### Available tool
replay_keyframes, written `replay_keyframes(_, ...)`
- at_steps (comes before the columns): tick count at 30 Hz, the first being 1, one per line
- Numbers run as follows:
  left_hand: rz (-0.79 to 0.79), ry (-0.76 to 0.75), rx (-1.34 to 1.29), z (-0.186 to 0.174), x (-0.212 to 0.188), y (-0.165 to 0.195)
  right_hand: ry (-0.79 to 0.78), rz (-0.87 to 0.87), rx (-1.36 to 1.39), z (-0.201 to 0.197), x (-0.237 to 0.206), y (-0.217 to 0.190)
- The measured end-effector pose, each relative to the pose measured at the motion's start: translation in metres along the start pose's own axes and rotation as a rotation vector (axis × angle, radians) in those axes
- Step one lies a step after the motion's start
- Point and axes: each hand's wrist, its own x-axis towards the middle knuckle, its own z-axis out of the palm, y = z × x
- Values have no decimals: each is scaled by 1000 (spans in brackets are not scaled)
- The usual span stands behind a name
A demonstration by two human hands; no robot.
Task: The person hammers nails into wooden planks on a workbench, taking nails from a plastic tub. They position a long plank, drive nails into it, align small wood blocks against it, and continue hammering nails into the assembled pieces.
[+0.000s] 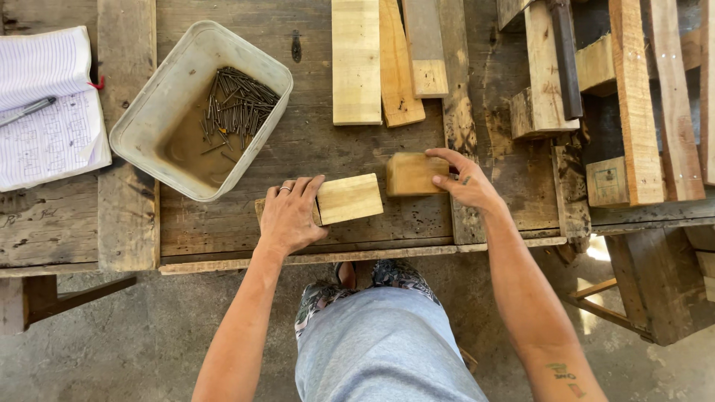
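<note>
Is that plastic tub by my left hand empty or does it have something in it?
Not empty: the plastic tub holds a loose pile of dark nails.

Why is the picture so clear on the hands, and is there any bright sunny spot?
In the head view, soft even daylight keeps the left hand, right hand and both wood blocks sharp, with only faint shadows; one bright sun patch glares on the floor at the right; the bench edges bow slightly from the wide lens.
</note>
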Motion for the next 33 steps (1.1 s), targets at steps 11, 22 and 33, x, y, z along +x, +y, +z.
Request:
replay_keyframes(11, 19, 5, -10, 4, 2, -3, 19, -218, -83, 30, -13, 5)
replay_keyframes(22, 4, -31, 12, 5, 5, -3, 5, -126, 2, 27, -6, 5)
replay_keyframes(33, 43, 46, -26, 3, 3, -2, -95, -354, -253, 17, -18, -8)
